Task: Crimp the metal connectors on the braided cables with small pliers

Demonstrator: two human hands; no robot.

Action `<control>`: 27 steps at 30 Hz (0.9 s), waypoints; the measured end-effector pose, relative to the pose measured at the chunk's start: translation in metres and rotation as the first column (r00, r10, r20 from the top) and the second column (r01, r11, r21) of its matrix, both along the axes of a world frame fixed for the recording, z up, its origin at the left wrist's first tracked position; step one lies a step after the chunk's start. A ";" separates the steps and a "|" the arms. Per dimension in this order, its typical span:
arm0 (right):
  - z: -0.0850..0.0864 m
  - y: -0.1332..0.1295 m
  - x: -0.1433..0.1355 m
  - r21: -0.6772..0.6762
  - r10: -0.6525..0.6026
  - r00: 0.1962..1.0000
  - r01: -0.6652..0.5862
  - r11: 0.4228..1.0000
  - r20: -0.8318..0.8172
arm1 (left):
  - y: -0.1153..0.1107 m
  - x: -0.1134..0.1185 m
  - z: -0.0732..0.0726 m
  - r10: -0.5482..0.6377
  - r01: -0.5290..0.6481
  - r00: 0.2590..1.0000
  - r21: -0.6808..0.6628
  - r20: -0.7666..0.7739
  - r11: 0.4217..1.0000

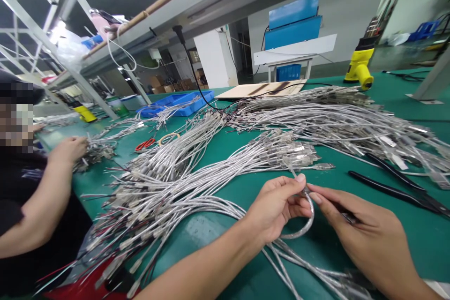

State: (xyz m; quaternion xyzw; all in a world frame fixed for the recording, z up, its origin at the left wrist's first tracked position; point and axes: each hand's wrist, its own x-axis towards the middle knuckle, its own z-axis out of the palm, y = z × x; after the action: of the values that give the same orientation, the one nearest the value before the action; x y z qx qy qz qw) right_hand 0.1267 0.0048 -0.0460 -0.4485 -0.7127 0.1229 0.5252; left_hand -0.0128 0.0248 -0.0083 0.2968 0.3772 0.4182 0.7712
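My left hand point(281, 204) pinches a clear-sheathed silver cable point(309, 220) between thumb and fingers, close to one end. Against it, the thumb and forefinger of my right hand point(372, 229) are closed on the same cable. The cable bends in a small loop below the fingertips. Something dark shows under my right palm, too hidden to name. Beyond my hands lies a bundle of similar cables point(225, 168) with clear connectors on the right and bare coloured wires on the left. More cables point(309, 272) lie beneath my wrists.
Black-handled pliers point(390, 190) lie to the right. Further back are a large cable pile point(337, 117), red-handled scissors point(145, 144), a tape ring point(168, 139), a blue tray point(183, 104) and a yellow heat gun point(359, 68). A co-worker's hand point(70, 150) handles cables at left.
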 end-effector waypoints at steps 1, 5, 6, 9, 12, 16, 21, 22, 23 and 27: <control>0.000 0.000 0.000 0.015 0.004 1.000 -0.004 1.000 0.010 | 0.000 0.000 0.000 0.004 -0.004 1.000 -0.007 0.000 1.000; -0.001 0.000 0.000 0.063 0.012 0.999 -0.014 0.998 0.038 | 0.000 0.001 -0.002 0.013 -0.012 1.000 -0.020 0.004 1.000; -0.001 0.000 0.000 0.067 0.015 0.999 -0.018 0.998 0.041 | 0.001 0.001 -0.003 0.013 -0.013 1.000 -0.020 0.003 1.000; -0.002 0.001 0.000 0.061 0.025 0.999 -0.027 0.998 0.038 | 0.002 0.000 -0.004 0.020 -0.020 1.000 -0.024 0.000 1.000; -0.002 0.001 0.001 0.022 0.003 1.000 -0.004 1.000 0.025 | 0.003 0.000 -0.006 0.006 -0.006 1.000 -0.032 -0.001 0.999; 0.002 0.001 0.001 -0.084 -0.018 1.000 0.017 0.996 -0.018 | 0.002 0.001 -0.006 -0.025 0.026 0.999 -0.024 0.032 0.999; 0.011 0.005 0.002 -0.245 0.013 0.997 -0.031 0.969 -0.075 | 0.002 -0.001 -0.002 -0.013 0.015 0.998 -0.027 0.066 1.000; 0.012 0.006 0.003 -0.248 0.026 0.997 -0.044 0.968 -0.076 | 0.002 -0.001 -0.002 -0.006 0.008 0.998 -0.031 0.070 0.999; 0.012 0.007 0.004 -0.243 0.036 0.997 -0.053 0.969 -0.073 | 0.002 -0.002 -0.001 -0.003 0.005 0.997 -0.034 0.074 0.999; 0.012 0.008 0.008 -0.244 0.005 1.000 -0.012 0.970 -0.031 | 0.003 -0.004 0.001 0.003 0.001 0.995 -0.039 0.098 0.999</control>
State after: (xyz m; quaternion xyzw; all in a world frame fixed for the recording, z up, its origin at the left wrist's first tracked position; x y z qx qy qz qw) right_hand 0.1342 0.0125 -0.0343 -0.5048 -0.6862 0.2188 0.4759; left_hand -0.0168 0.0275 -0.0076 0.2606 0.3474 0.4252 0.7941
